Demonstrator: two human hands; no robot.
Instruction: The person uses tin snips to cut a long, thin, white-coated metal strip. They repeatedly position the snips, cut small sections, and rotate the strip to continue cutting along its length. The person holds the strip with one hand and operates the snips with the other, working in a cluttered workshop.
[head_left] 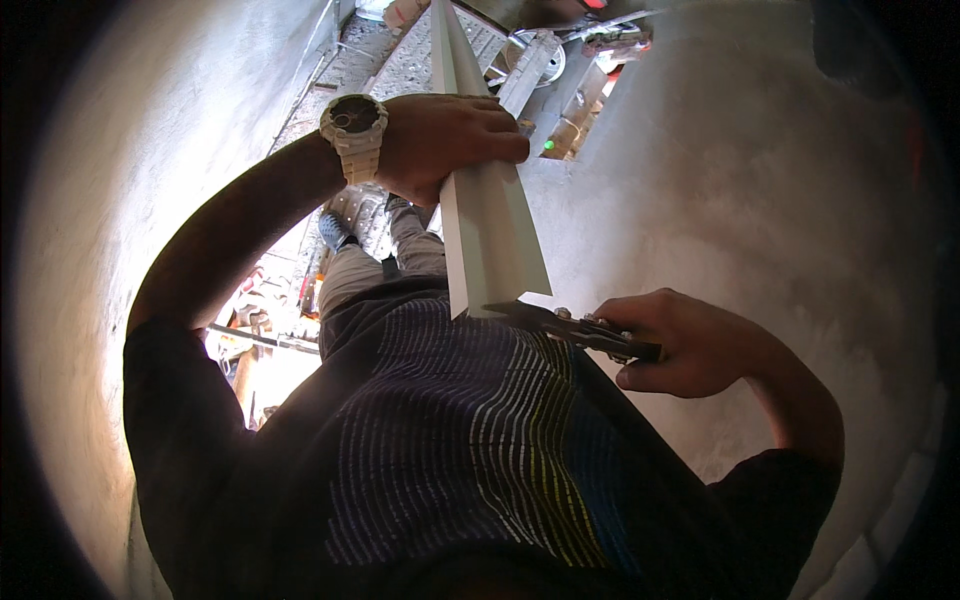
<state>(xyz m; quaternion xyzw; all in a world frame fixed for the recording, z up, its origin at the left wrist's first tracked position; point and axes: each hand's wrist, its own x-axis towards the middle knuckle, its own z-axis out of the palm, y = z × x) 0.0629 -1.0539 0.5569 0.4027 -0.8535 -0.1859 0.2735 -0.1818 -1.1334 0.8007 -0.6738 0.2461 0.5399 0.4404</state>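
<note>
A long white trim profile (492, 240), bent like a shallow channel, runs from the top of the view down to my chest. My left hand (450, 140) is closed over it part way along, fingers wrapped across its far edge. In my right hand (690, 340) are dark metal snips (590, 332), gripped by the handles. Their blades meet the profile's near end at its lower right corner. Whether the blades are apart or together cannot be made out. A pale, chunky watch (355, 120) sits on my left wrist.
Plastered walls rise on the left (120, 220) and right (760, 200). I stand on perforated metal planks (365, 210). Beyond the profile are a wheel (550, 62) and a board (528, 75). Bright, cluttered items (255, 310) lie far below on the left.
</note>
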